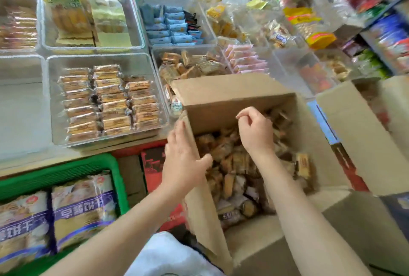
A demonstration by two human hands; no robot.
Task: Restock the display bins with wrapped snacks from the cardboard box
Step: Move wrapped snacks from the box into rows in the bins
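Left hand (184, 160) grips the open brown cardboard box (221, 101) by its left wall, thumb inside; right hand (254, 130), curled and seemingly empty, hovers above the loose brown wrapped snacks (234, 165) directly beneath, nearer them than the left, clear display bins (99, 58) up-left.

A green plastic basket (66, 170) at lower left holds large clear bags of pale biscuits with purple bands (83, 207); a red and black printed carton (153, 169) lies beside it; blue metal shelving (376, 23) stands at upper right, crowded with colourful packets.
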